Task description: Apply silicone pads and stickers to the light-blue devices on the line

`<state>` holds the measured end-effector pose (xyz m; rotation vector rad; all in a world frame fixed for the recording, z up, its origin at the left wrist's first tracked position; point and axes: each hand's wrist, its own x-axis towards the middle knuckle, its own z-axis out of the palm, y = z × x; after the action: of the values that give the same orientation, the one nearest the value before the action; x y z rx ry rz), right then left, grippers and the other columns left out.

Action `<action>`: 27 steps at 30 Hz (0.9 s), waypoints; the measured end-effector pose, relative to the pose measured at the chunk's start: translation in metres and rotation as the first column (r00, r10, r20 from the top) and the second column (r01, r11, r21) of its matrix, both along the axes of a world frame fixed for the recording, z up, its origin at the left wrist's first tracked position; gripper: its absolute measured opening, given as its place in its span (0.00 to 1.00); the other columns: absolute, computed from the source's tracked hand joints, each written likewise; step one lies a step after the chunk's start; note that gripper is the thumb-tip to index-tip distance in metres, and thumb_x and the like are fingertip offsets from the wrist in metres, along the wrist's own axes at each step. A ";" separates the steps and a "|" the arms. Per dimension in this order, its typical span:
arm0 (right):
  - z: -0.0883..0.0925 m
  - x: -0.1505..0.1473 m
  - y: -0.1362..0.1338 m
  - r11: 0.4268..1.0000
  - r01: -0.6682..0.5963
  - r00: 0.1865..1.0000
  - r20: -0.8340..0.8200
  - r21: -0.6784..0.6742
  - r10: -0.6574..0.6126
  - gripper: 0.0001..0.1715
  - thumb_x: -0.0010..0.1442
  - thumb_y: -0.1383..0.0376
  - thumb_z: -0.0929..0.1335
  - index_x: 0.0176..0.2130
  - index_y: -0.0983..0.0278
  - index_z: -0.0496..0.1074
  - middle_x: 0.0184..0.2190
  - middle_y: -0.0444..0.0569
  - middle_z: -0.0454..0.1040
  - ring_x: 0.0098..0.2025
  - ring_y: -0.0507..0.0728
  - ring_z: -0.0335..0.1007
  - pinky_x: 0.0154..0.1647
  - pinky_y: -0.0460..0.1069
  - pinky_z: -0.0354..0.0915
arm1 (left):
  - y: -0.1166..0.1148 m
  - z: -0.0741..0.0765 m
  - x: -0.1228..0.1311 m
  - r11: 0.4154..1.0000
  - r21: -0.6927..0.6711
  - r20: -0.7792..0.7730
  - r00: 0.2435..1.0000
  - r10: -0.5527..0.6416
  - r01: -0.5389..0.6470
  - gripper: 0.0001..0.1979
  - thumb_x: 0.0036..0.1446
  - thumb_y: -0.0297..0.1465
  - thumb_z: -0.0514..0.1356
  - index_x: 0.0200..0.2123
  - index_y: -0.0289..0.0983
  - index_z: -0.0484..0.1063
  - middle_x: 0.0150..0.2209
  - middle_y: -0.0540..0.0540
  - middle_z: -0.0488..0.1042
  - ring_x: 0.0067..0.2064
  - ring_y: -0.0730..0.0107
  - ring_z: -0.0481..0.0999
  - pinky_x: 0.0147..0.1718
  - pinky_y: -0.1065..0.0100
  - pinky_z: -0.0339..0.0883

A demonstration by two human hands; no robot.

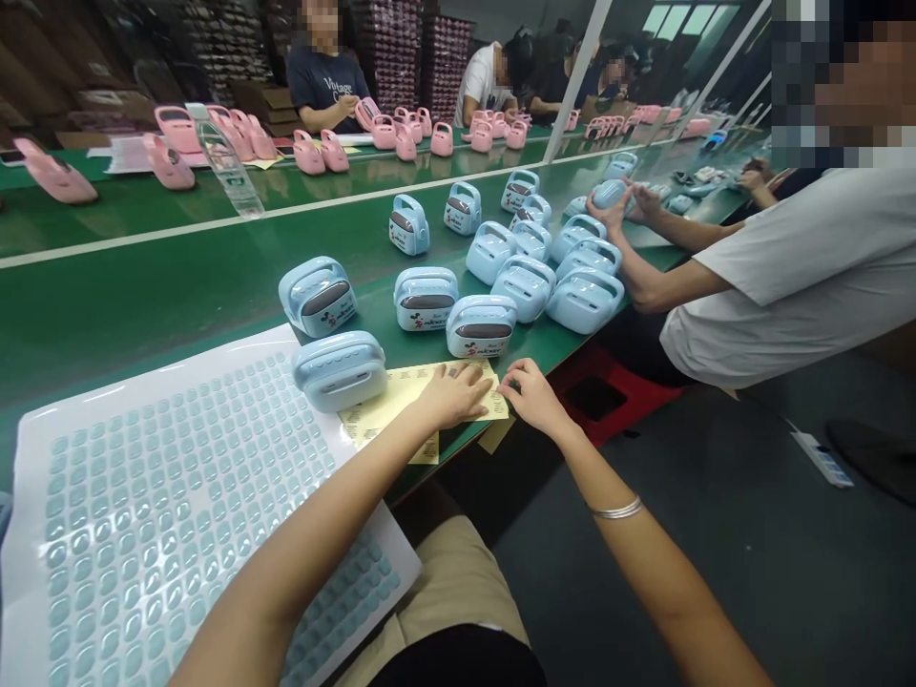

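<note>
My left hand [452, 396] lies flat on a yellow sheet of printed labels [379, 410], and my right hand [533, 396] rests its curled fingertips near the sheet's right edge. Just beyond my hands stands a light blue plastic case with a handle and a Mickey Mouse label [481, 325]. To the left of the sheet, a similar blue case [339, 370] lies on its side, close to my left hand. Further cases stand in a loose group across the green workbench [178, 286]. A white tray of small blue pads [150, 377] lies under my left forearm.
A co-worker in a white T-shirt [801, 277] sits at the right, both hands around a blue case [610, 195]. Across a white line on the bench stand pink cases [309, 153] and a plastic water bottle [225, 157]. A red stool [593, 396] stands below the bench edge.
</note>
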<state>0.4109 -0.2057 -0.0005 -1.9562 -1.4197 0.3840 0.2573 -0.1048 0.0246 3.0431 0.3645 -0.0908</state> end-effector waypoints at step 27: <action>0.009 0.009 0.005 0.985 -0.025 0.999 0.034 -0.169 0.031 0.07 0.53 0.68 0.66 0.24 0.63 0.66 0.32 0.44 0.61 0.29 0.50 0.61 0.35 0.48 0.62 | 0.005 -0.001 0.010 0.998 -0.058 -0.068 0.997 0.027 -0.031 0.25 0.56 0.45 0.55 0.55 0.42 0.61 0.55 0.36 0.61 0.57 0.48 0.59 0.49 0.46 0.58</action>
<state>0.4197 -0.2002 0.0088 -2.0892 -1.4811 0.4977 0.2669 -0.0996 0.0238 2.9815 0.4025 -0.1992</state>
